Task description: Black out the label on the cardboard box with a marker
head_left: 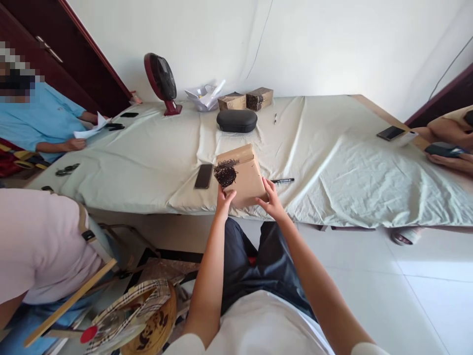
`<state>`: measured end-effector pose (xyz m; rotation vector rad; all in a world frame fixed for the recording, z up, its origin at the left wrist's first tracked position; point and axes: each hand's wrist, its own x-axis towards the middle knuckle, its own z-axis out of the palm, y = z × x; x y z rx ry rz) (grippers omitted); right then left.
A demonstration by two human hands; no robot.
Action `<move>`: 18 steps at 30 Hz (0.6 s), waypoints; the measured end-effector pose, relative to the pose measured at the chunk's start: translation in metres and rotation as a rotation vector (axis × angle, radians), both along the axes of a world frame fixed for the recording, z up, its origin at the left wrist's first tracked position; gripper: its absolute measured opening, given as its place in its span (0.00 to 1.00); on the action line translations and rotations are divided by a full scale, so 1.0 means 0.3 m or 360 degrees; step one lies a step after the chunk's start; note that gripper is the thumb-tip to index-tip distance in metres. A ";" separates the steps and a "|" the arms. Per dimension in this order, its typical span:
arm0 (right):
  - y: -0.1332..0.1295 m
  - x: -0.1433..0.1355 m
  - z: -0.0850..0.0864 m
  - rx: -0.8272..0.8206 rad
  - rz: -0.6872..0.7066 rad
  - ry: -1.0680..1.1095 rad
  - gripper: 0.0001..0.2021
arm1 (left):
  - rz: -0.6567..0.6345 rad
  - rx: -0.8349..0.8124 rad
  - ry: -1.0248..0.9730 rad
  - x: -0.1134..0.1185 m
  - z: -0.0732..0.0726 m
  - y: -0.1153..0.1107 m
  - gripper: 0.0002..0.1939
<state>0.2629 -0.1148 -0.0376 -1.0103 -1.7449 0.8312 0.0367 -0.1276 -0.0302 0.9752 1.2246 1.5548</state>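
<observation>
At the near edge of the desk (377, 111), spread with a wrinkled pale cloth (332, 123), I grip a cardboard box (247, 180) between my left hand (223, 201) and right hand (272, 200). A phone (204, 176) and a pen (283, 180) lie beside it. Farther back, a fan (164, 79) stands near the white wall (314, 44); light tiles cover the floor (369, 256).

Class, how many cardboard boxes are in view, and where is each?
3. One cardboard box is held between the left hand and right hand; a second box and a third box sit side by side near the wall. Others may be hidden.
</observation>
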 end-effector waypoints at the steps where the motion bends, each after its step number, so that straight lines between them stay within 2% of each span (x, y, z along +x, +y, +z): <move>1: -0.035 0.016 0.016 0.0038 -0.0002 0.0006 0.47 | -0.0033 -0.0004 -0.0055 -0.002 -0.002 -0.029 0.43; 5: -0.154 0.085 0.104 0.0262 0.0005 0.0039 0.36 | -0.0194 -0.0069 -0.0251 -0.012 0.005 -0.127 0.42; 11: -0.236 0.132 0.240 0.0451 -0.0132 0.0129 0.32 | -0.0346 0.0052 -0.0461 0.034 0.067 -0.208 0.42; 13: -0.244 0.132 0.265 0.0399 -0.0226 0.0246 0.44 | -0.0383 0.0106 -0.0492 0.058 0.090 -0.214 0.41; 16: -0.246 0.125 0.281 0.0062 -0.0173 0.0493 0.69 | -0.0446 0.0152 -0.0491 0.089 0.121 -0.218 0.39; 18: -0.242 0.122 0.282 -0.0143 -0.0043 0.0588 0.73 | -0.0516 0.0161 -0.0455 0.101 0.140 -0.221 0.39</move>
